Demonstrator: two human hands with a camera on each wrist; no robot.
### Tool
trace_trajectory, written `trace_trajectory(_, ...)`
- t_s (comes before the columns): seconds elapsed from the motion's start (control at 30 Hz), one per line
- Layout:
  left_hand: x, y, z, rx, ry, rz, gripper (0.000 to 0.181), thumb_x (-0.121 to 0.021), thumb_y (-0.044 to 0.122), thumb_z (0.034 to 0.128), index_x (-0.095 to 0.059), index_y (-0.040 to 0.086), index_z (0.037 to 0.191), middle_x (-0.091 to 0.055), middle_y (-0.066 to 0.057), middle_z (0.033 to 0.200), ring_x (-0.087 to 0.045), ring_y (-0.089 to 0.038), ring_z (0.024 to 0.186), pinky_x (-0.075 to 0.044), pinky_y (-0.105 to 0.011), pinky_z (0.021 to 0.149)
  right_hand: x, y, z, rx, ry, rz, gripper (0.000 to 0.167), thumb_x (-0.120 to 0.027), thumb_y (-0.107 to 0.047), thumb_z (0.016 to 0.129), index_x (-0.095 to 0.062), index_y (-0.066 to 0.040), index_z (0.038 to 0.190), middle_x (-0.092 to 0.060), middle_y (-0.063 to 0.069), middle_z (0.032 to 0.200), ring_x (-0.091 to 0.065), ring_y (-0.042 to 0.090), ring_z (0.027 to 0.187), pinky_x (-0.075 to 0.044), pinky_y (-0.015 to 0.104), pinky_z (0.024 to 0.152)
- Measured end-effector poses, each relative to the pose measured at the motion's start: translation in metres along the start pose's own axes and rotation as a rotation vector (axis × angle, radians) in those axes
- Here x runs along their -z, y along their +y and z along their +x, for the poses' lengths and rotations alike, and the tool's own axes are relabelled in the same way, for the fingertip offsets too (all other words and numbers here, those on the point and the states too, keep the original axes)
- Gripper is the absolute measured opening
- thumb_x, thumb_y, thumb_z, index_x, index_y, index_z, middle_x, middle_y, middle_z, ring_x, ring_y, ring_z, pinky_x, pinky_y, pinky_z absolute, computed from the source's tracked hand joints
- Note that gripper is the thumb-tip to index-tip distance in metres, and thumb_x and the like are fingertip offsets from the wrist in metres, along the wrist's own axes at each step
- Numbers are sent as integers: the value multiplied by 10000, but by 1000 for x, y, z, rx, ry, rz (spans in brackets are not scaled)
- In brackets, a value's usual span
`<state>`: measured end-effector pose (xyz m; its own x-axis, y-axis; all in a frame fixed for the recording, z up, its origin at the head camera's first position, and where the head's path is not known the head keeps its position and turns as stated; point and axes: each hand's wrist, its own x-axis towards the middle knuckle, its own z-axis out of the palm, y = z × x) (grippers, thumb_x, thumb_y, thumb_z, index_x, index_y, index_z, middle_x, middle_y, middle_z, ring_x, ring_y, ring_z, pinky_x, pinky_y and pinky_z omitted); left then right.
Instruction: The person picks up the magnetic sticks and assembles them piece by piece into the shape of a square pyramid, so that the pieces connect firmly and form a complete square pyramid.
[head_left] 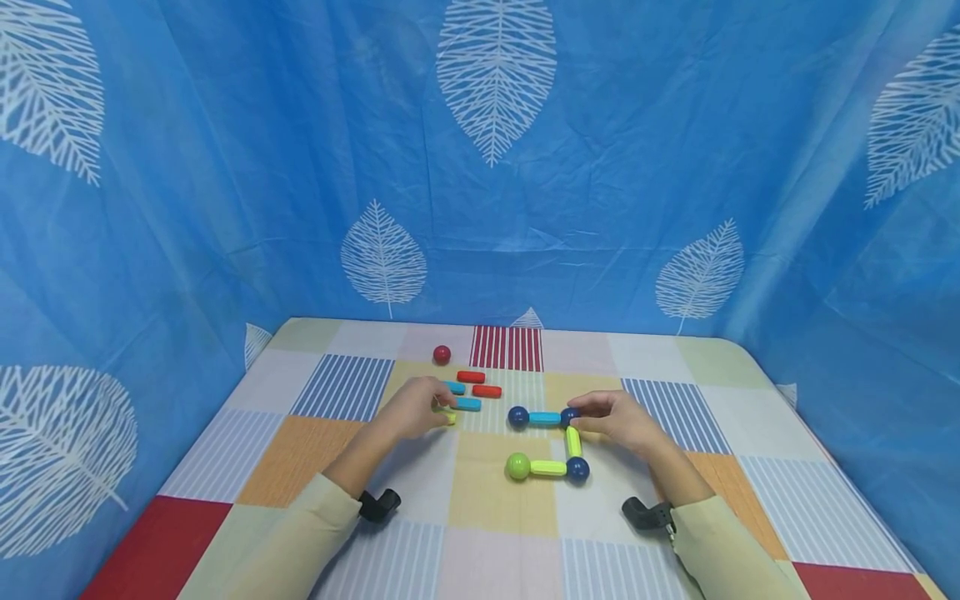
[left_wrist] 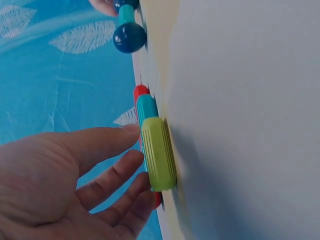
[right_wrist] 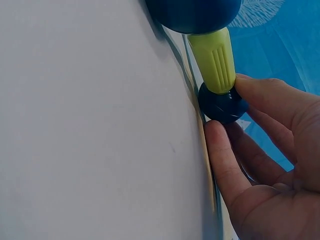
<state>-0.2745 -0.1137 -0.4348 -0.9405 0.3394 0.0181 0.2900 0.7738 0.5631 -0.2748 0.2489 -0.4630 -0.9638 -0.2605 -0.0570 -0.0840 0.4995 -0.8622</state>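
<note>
My left hand (head_left: pixel 417 408) is at a loose yellow-green rod (left_wrist: pixel 159 155), thumb and fingers spread beside it. Its fingers are only slightly bent, and no firm hold shows. With thumb and fingers my right hand (head_left: pixel 618 421) pinches a dark blue ball (right_wrist: pixel 223 104). That ball is the upper right corner of a joined chain. From it a light blue rod (head_left: pixel 544 418) runs left to another dark blue ball (head_left: pixel 518 417). A yellow-green rod (right_wrist: pixel 215 60) leads nearer to a third dark blue ball (head_left: pixel 577 470), then another yellow-green rod (head_left: pixel 548 468) ends at a green ball (head_left: pixel 518 466).
Beyond my left hand lie two light blue rods, one of them (head_left: pixel 467 404) in fuller view, and two red rods, the farther one (head_left: pixel 471 377) behind the other. A red ball (head_left: pixel 442 355) sits farther back. Blue leaf-patterned cloth (head_left: pixel 480 250) surrounds the patchwork-covered table (head_left: pixel 502 550).
</note>
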Motion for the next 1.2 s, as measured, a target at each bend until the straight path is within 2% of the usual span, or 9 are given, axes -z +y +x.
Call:
trace_trajectory(0.17,2,-6,2,3,-34,38,183,-828,72,848,-794,150,1010,-718,13,1017,-654,-184,1003,-585,-383,947,0,-1,0,-7,1,-1,372,-820,-170,868,-738,-44,1208,-744,134,1192,-687,193,1069,-549,238,867)
trace_trajectory(0.43,5,-13,6,-34,-111,52,235,-819,32,844,-796,179,1026,-721,13,1080,-651,-203,1075,-573,-403,987,1,-1,-1,-4,-4,6,365,-816,-166,870,-738,-45,1206,-741,138,1196,-688,213,1086,-552,229,868)
trace_trajectory(0.67,6,-15,10,-43,-159,54,268,-798,16,857,-793,183,1067,-727,19,1114,-629,-180,1042,-559,-415,1008,1,-1,0,-5,-6,20,381,-823,-161,862,-732,-27,1207,-744,141,1187,-688,196,1067,-549,219,860)
trace_trajectory(0.8,6,-16,12,-67,-171,59,283,-794,6,856,-799,182,1077,-737,31,1088,-616,-158,970,-564,-405,994,1,0,0,-7,-9,30,378,-822,-158,861,-733,-28,1205,-743,145,1185,-686,188,1053,-550,225,860)
trace_trajectory(1.03,6,-16,13,-126,-185,62,278,-774,0,869,-807,176,1082,-719,63,975,-567,-146,880,-562,-345,894,0,0,-1,-9,-7,33,371,-818,-155,866,-734,-33,1207,-741,145,1191,-686,184,1058,-550,220,862)
trace_trajectory(1.2,5,-16,13,-129,-205,27,287,-758,12,887,-801,190,1108,-656,51,902,-542,-164,876,-518,-314,810,0,-1,-1,-9,-5,29,369,-814,-155,870,-733,-32,1209,-741,142,1191,-686,188,1063,-551,221,861)
